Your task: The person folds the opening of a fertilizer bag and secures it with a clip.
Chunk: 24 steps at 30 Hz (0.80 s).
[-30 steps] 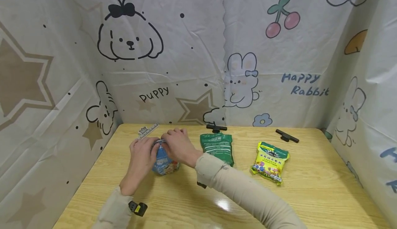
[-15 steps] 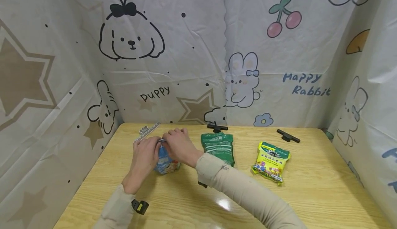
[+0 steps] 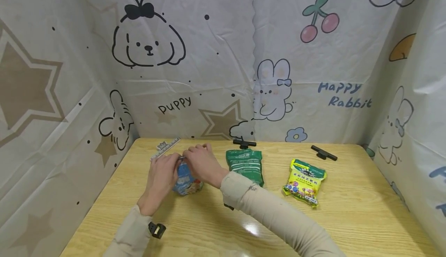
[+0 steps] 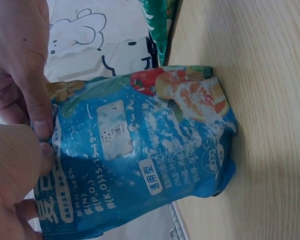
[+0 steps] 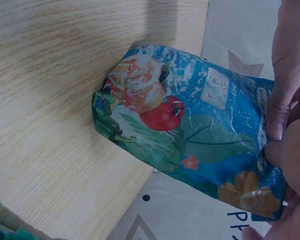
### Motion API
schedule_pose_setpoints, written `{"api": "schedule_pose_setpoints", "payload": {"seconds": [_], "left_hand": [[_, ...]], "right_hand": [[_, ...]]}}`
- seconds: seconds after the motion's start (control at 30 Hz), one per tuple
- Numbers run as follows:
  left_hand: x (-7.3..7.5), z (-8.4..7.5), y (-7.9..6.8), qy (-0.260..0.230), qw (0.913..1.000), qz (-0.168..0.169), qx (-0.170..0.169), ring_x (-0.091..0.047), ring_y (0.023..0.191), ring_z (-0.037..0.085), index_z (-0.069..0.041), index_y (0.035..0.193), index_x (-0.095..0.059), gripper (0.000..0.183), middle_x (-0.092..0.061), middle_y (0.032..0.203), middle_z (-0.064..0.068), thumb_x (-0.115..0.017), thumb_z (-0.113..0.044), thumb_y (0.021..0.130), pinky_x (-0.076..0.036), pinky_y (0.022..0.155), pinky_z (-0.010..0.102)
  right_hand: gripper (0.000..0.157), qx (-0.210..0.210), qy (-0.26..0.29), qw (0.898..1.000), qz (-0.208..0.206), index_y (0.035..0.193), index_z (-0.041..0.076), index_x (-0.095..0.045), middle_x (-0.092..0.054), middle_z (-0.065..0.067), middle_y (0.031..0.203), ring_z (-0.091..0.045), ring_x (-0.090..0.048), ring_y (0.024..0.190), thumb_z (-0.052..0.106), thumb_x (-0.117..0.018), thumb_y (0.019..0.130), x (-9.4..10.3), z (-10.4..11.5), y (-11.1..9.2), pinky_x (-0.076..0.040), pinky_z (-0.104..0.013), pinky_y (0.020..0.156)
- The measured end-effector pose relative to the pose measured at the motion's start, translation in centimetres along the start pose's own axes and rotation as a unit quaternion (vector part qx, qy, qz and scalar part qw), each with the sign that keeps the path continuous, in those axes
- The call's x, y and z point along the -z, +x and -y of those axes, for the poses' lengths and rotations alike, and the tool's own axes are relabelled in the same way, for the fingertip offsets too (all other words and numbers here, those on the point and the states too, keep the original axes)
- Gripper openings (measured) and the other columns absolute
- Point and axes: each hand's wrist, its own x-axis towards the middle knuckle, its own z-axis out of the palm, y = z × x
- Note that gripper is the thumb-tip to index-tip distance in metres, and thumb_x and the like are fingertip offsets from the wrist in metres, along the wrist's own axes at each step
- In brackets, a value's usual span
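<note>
Pinching the blue bag point(image 3: 186, 179) by its top edge

Left of centre in the frame, I have it seemingly upright on the table point(image 3: 195, 226). The left hand point(image 3: 161, 181) and right hand point(image 3: 204, 166) are close together, thumbs and fingers clamped along that edge. I judge it soft, creased film round a fairly weighty filling, likely slippery where it shines; the flat top edge, held wide, looks my surest grip, with support beneath for the weight. Farther off lie the yellow bag point(image 3: 304, 181) at right, the green bag point(image 3: 245, 166) mid-frame, and a silver toothed strip point(image 3: 166, 148) beyond the hands.
</note>
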Motion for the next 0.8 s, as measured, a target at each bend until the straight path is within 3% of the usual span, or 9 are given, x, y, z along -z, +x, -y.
{"api": "schedule_pose_setpoints", "payload": {"seconds": [0.2,0.43,0.8], "left_hand": [[-0.2,0.5,-0.1,0.016,0.9996,-0.019,-0.016,-0.062,0.065,0.028,-0.009,0.086,-0.065,0.009,-0.072,0.072,0.009,-0.07,-0.008,0.092,-0.045,0.068,0.046],[-0.6,1.5,-0.2,0.047,0.9961,-0.043,-0.06,-0.058,0.059,0.027,-0.008,0.081,-0.062,0.016,-0.067,0.065,0.007,-0.075,-0.011,0.089,-0.043,0.06,0.04],[-0.3,2.6,-0.5,0.061,0.9908,-0.055,-0.107,-0.056,0.056,0.023,-0.007,0.077,-0.061,0.022,-0.062,0.06,0.004,-0.077,-0.018,0.089,-0.043,0.056,0.037]], "right_hand": [[0.016,0.016,-0.03,0.999,-0.016,0.109,0.025,-0.073,-0.076,0.01,0.106,-0.013,-0.067,0.099,0.028,-0.058,0.104,-0.2,-0.3,-0.1,-0.042,-0.047,0.104],[0.015,0.042,-0.073,0.996,-0.034,0.102,0.028,-0.073,-0.076,0.013,0.1,-0.01,-0.068,0.094,0.033,-0.059,0.103,-0.2,-1.0,-0.1,-0.041,-0.045,0.105],[0.019,0.099,-0.112,0.987,-0.054,0.1,0.029,-0.073,-0.076,0.017,0.097,-0.007,-0.067,0.089,0.039,-0.058,0.103,-0.2,-2.1,0.0,-0.042,-0.039,0.101]]}}
